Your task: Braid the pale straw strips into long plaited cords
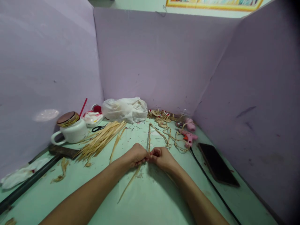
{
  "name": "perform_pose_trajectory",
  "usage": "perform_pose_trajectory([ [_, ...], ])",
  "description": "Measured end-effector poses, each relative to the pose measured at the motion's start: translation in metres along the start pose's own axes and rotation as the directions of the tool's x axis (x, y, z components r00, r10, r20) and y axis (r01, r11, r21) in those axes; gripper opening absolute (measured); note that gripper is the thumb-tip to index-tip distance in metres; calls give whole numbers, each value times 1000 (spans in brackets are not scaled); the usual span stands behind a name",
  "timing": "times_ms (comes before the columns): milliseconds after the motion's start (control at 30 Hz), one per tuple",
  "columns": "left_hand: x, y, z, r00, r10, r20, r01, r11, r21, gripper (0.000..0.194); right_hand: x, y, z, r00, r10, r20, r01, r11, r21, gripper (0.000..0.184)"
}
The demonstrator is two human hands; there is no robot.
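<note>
At the middle of the table, my left hand (138, 153) and my right hand (161, 157) meet, both closed on the near end of a braided straw cord (149, 137). The cord runs away from my fingers, then bends and trails in loops to the right. A loose straw strand (128, 188) hangs out below my left hand toward me. My fingertips hide the exact spot where the strands cross. Left of my hands lies a bundle of dry straw strands (103, 140), with a few single strands beside it.
On the left are a white lidded mug (75, 131), scissors (97, 128) and a hammer (30, 178). A white plastic bag (126, 109) and woven straw ornaments (161, 118) lie at the back. A pink glue gun (188, 137), its black cord and a phone (217, 164) lie right.
</note>
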State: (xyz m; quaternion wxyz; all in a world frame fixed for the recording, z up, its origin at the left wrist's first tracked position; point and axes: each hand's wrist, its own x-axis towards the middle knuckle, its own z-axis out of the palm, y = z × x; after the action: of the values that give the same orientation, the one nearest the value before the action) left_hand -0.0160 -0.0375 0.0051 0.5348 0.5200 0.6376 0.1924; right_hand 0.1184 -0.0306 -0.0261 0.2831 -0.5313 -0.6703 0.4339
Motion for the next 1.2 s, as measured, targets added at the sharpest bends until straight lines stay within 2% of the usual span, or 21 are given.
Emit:
perform_pose_trajectory([
  [100,0,1,6,993,46,-104,-47,999,0,18,-6,-6,-1,996,-46,-80,17,944,-330,13],
  [200,1,2,10,989,54,-136,-59,998,-34,21,-17,-20,-3,991,-19,-135,-50,873,-486,15],
  [300,-1,3,11,993,-24,-119,13,996,-94,24,-24,-32,-4,992,13,-122,-74,855,-513,15],
  [400,-4,5,8,992,-93,-82,79,984,-158,24,-27,-36,-4,996,-41,-84,-12,839,-543,17],
  [567,-10,6,4,999,-18,-38,12,987,-158,14,-33,-40,-1,991,-119,-67,50,772,-633,18],
  [700,-8,4,1,999,19,-29,-22,992,-127,14,-39,-45,4,992,-118,-47,59,754,-655,16],
  [767,-5,3,-1,1000,11,-8,-12,992,-126,13,-37,-44,3,995,-97,11,85,808,-583,13],
  [833,-1,1,-5,1000,3,26,0,992,-129,12,-32,-40,-2,996,-58,74,83,912,-402,13],
  [900,2,-1,-9,997,1,78,11,989,-145,12,-25,-34,-8,1000,-7,23,10,989,-148,18],
  [933,3,-2,-11,994,0,105,17,987,-157,13,-21,-31,-10,998,29,-57,-30,999,-20,18],
  [1000,5,-4,-14,988,3,155,24,984,-177,14,-16,-29,-11,980,130,-151,-98,974,204,15],
  [1033,6,-5,-15,986,10,168,21,984,-178,14,-15,-29,-9,975,183,-129,-138,946,294,13],
  [1100,7,-6,-15,983,29,180,2,985,-173,13,-14,-30,-3,968,249,19,-235,886,400,10],
  [1167,9,-8,-15,980,54,191,-22,985,-168,11,-15,-31,3,956,273,109,-293,864,409,10],
  [1200,9,-8,-15,979,66,195,-35,987,-159,9,-15,-30,5,956,275,104,-293,872,393,10],
])
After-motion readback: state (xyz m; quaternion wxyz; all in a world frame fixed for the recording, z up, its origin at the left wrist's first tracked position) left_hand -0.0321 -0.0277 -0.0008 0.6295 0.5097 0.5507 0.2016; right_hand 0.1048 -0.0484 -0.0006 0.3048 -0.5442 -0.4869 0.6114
